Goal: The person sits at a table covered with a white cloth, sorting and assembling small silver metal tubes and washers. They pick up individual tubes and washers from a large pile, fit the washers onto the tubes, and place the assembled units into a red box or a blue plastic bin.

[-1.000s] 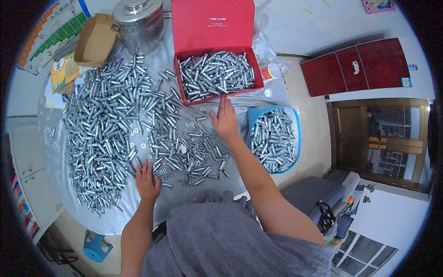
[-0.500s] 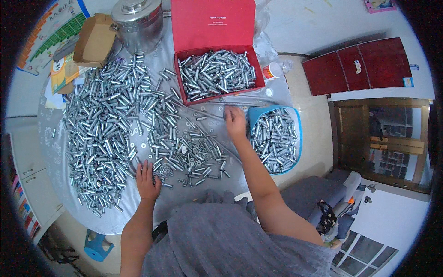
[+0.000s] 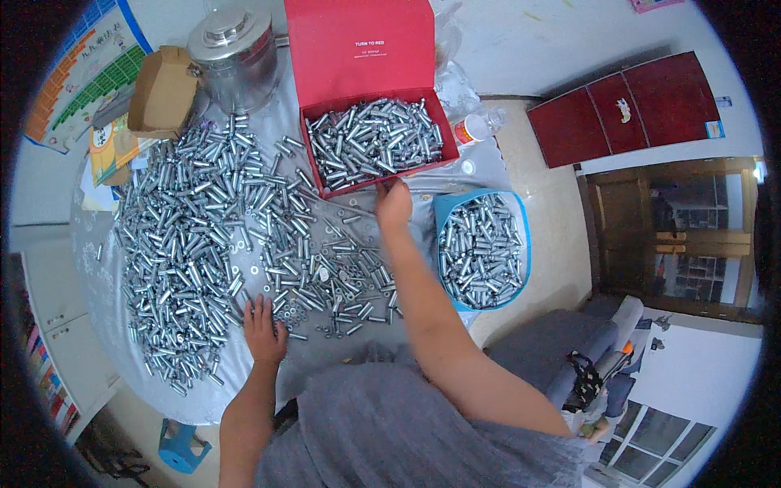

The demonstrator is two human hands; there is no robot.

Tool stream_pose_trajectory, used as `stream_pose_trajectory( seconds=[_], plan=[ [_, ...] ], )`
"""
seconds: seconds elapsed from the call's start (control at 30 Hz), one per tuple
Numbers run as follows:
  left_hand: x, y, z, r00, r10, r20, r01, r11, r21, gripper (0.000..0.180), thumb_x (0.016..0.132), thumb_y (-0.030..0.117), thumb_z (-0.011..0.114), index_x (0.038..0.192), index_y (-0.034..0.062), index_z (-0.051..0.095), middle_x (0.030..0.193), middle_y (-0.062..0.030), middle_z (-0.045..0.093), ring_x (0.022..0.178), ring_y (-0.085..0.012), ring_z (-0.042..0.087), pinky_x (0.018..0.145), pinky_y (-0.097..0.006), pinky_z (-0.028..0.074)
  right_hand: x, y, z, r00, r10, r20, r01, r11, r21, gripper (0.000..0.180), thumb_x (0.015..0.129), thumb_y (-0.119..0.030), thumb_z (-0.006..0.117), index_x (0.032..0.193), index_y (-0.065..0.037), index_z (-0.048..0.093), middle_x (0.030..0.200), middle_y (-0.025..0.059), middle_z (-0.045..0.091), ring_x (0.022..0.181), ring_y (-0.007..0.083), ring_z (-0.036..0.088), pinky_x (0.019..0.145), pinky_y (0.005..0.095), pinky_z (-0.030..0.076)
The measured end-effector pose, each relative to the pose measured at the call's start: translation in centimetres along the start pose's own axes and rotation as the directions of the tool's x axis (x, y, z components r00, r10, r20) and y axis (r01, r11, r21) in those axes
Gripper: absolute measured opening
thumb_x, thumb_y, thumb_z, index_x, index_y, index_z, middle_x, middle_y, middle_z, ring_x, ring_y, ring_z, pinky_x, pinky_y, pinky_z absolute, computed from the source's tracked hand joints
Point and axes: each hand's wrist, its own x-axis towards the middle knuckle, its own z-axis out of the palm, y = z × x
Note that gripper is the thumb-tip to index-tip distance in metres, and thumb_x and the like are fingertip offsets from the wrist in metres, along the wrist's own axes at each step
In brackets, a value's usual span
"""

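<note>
A big heap of silver metal sleeves and bolts (image 3: 191,244) covers the left half of the round table (image 3: 106,285). My left hand (image 3: 262,329) lies flat with fingers apart on the small washers and nuts at the near edge. My right hand (image 3: 394,203) reaches to the front wall of an open red box (image 3: 358,49) full of the same silver parts. Its fingers are curled under, and anything in them is hidden. A blue basket (image 3: 440,213) filled with silver parts stands just right of my right forearm.
A steel lidded pot (image 3: 236,57) and a brown cardboard box (image 3: 163,89) stand at the table's far side. A small plastic bottle (image 3: 476,126) lies right of the red box. A red cabinet (image 3: 626,106) is on the floor beyond, a blue stool (image 3: 183,447) below.
My right hand went from the loose parts toward the blue basket, then swung up to the red box's front edge. My left hand has stayed in place.
</note>
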Motion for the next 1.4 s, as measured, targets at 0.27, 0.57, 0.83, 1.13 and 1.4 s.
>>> stream_pose_trajectory(
  seconds=[0.27, 0.57, 0.83, 1.13, 1.4],
  plan=[
    [-0.1, -0.1, 0.2, 1.000, -0.002, -0.010, 0.002, 1.000, 0.001, 0.053, 0.074, 0.015, 0.055, 0.125, 0.0051, 0.046, 0.134, -0.0126, 0.041, 0.127, -0.0379, 0.031, 0.104, -0.047, 0.027, -2.6, 0.0, -5.6, 0.822, -0.239, 0.517, 0.046, 0.932, 0.359, 0.024, 0.074, -0.022, 0.068, 0.086, -0.002, 0.065, 0.079, 0.0155, 0.064, 0.075, 0.0289, 0.062, 0.068, 0.0367, 0.049],
    [0.0, 0.0, 0.1, 1.000, 0.012, -0.009, -0.012, 1.000, -0.001, 0.052, 0.075, 0.016, 0.054, 0.125, 0.0052, 0.046, 0.134, -0.0131, 0.042, 0.127, -0.0385, 0.031, 0.103, -0.048, 0.027, -1.5, 0.6, -3.5, 0.971, -0.239, 0.012, 0.239, 0.971, 0.028, 0.025, 0.073, -0.016, 0.068, 0.092, -0.001, 0.066, 0.093, 0.0165, 0.060, 0.081, 0.0313, 0.057, 0.075, 0.0375, 0.046],
    [-0.1, -0.1, 0.2, 0.999, 0.023, -0.042, -0.023, 1.000, -0.015, 0.053, 0.074, 0.013, 0.055, 0.125, 0.0064, 0.045, 0.135, -0.0120, 0.041, 0.127, -0.0377, 0.031, 0.104, -0.047, 0.026, -1.8, 0.2, 0.0, 0.989, -0.007, -0.149, 0.030, 0.988, 0.152, 0.025, 0.074, -0.017, 0.068, 0.091, 0.001, 0.065, 0.086, 0.0159, 0.059, 0.076, 0.0307, 0.057, 0.070, 0.0371, 0.045],
    [-0.5, -0.7, 0.7, 0.995, 0.051, -0.085, -0.054, 0.998, -0.031, 0.055, 0.073, 0.014, 0.055, 0.126, 0.0075, 0.044, 0.135, -0.0110, 0.041, 0.126, -0.0377, 0.032, 0.102, -0.047, 0.028, 1.5, 2.7, 1.6, 0.952, 0.303, 0.041, -0.293, 0.869, 0.398, 0.019, 0.063, -0.015, 0.074, 0.075, -0.001, 0.066, 0.068, 0.0107, 0.065, 0.060, 0.0174, 0.059, 0.058, 0.0313, 0.045],
    [-0.4, -0.4, 0.3, 0.999, 0.021, -0.036, -0.024, 0.997, -0.076, 0.053, 0.076, 0.015, 0.054, 0.127, 0.0045, 0.044, 0.137, -0.0128, 0.039, 0.130, -0.0377, 0.028, 0.105, -0.047, 0.024, 4.6, 4.7, 4.4, 0.803, 0.565, 0.188, -0.590, 0.712, 0.381, 0.024, 0.060, -0.012, 0.069, 0.075, 0.005, 0.064, 0.071, 0.0115, 0.064, 0.061, 0.0209, 0.057, 0.060, 0.0333, 0.045]
  ],
)
